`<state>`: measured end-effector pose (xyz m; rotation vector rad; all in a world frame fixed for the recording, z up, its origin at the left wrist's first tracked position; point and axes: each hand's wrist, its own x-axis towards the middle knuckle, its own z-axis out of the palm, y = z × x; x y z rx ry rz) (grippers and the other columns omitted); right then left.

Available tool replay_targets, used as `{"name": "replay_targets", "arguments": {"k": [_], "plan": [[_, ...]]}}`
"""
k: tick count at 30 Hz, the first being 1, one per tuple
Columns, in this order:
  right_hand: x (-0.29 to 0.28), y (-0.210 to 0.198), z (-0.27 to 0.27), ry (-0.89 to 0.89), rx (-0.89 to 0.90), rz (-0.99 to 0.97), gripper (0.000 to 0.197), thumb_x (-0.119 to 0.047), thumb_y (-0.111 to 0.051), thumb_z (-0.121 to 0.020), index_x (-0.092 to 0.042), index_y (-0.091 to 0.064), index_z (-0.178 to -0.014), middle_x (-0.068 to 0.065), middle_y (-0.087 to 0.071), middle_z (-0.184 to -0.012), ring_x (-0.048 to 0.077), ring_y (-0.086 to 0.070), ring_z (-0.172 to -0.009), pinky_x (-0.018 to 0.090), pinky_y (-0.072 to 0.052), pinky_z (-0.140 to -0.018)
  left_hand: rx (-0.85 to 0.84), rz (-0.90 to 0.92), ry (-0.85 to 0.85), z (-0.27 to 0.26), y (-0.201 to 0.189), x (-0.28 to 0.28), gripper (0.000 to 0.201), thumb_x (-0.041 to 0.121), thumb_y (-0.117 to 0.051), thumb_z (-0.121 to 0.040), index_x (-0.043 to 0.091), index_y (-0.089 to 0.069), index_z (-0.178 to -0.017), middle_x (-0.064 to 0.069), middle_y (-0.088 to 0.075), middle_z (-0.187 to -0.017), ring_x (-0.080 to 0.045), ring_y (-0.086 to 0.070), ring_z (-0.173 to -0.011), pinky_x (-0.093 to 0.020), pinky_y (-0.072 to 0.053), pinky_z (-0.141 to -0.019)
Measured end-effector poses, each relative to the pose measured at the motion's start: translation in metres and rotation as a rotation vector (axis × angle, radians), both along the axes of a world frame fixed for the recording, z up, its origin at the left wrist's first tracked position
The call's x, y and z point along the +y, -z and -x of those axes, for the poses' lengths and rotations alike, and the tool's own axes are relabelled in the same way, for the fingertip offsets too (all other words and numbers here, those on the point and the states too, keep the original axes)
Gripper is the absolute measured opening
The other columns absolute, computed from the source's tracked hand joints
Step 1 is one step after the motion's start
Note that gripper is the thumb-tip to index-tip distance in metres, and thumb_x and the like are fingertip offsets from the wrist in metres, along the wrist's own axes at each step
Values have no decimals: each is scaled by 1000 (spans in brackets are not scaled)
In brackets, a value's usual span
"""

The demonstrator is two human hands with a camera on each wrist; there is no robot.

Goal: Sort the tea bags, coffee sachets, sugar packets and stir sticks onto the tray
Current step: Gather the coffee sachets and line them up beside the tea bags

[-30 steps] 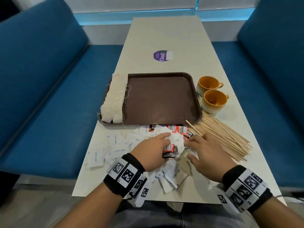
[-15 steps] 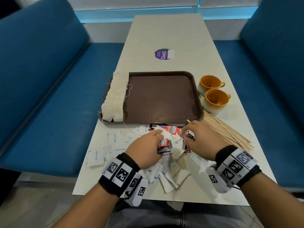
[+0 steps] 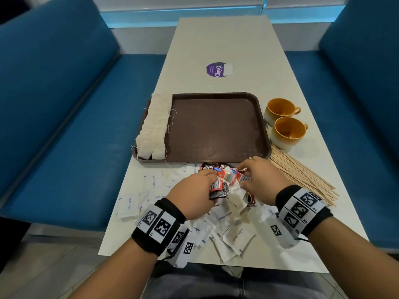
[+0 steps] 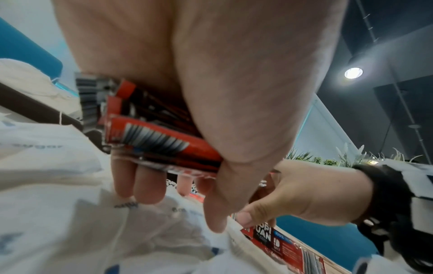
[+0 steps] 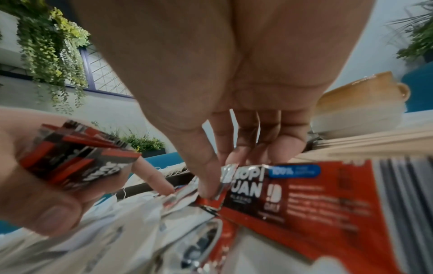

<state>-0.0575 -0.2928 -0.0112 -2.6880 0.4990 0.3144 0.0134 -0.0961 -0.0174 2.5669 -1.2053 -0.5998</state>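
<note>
Holding sachet stack [image 4: 150,133] in left hand [image 3: 192,196] | right hand [image 3: 262,180] thumb pinching sachet [image 5: 269,187], wrist view only

The near white packets [image 3: 236,235] read "white sugar" in blue; so does one at the left [image 3: 127,204]. The purple sticker [image 3: 218,69] on the far table reads "ClayG". A red sachet [image 5: 276,191] shows "OPI", "UAN" and a blue "100%" badge; its smaller print is too blurred to read
</note>
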Motion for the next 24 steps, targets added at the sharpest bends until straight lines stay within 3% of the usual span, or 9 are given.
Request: {"name": "replay_targets", "arguments": {"k": [3, 7, 12, 18, 24], "plan": [[-2, -1, 0, 24, 7, 5, 34, -35, -71, -94, -27, -66, -126, -6, -51, -110, 15, -54, -104, 29, -49, -87, 11, 12, 8, 2, -1, 2, 52, 31, -70, -92, 15, -55, -139, 5, -49, -148, -22, -57, -125, -39, -48, -102], [-3, -2, 2, 67, -20, -54, 22, -32, -70, -94, -26, -68, -115, -5, -57, -110, 15, -58, -101, 32, -53, -89, 10, 85, -47, -3, -7, -1, 50, 25, -68, -92, 17, -54, -140, 5, -51, -144, -20, -58, -122, -34, -48, -101], [-6, -8, 4, 151, -113, -139, 2, -29, -67, -96, -30, -66, -98, -7, -65, -94, 6, -58, -83, 24, -49, -68, 23, 78, -54, -11, -8, -13, 51, 14, -65, -88, 16, -55, -138, 1, -55, -141, -22, -59, -121, -39, -49, -100], [-14, -22, 10, 187, -239, -203, 2, -23, -68, -96, -24, -67, -95, -6, -65, -89, 5, -56, -81, 18, -37, -60, -65, -18, -21, -20, -5, -29, 39, 12, -64, -90, 18, -57, -128, -4, -64, -123, -28, -62, -110, -45, -54, -89], [-18, -29, 18, 210, -276, -248, 4, -24, -70, -95, -24, -67, -93, -8, -65, -86, 8, -60, -82, 19, -39, -60, -108, -34, -57, -27, 2, -35, 34, 23, -69, -93, 19, -54, -124, -1, -55, -113, -29, -61, -107, -41, -51, -82]]}}
